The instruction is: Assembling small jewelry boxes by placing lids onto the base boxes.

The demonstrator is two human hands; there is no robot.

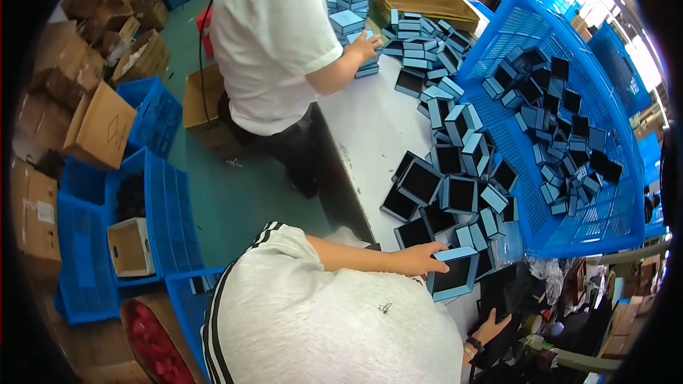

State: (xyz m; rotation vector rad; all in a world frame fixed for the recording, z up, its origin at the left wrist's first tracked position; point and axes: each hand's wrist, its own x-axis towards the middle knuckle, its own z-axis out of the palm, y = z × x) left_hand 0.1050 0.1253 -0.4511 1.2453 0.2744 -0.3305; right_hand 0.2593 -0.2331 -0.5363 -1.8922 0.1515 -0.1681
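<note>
At your far left, brown cartons (103, 128) are piled up, with blue crates (171, 206) beside them; one crate carries a small, pale, open-topped box (130, 249). Below these, red pieces (153, 345) fill a rounded container. Further right, on the green floor (249, 213), a co-worker in a white shirt (274, 43) stands at the pale surface (356, 128), one hand (364, 46) touching a stack of light-blue boxes (346, 21).

Nearer to you, your left arm reaches across the surface's edge. Your left grip (420, 260) is grasping a light-blue box (455, 277) at its near edge, thumb over the rim, and the black inside faces up. The box is at the near end of the surface, just beside a loose heap of similar boxes (455, 195), some tilted, some on their sides.

Lower right, your right grip (491, 331) has its fingers extended beside a dark object (501, 288); you cannot tell from here whether it holds anything. Beyond, a large blue basket (583, 244) contains many more jumbled boxes (580, 128), and crumpled clear plastic (548, 270) lies just below its rim.
</note>
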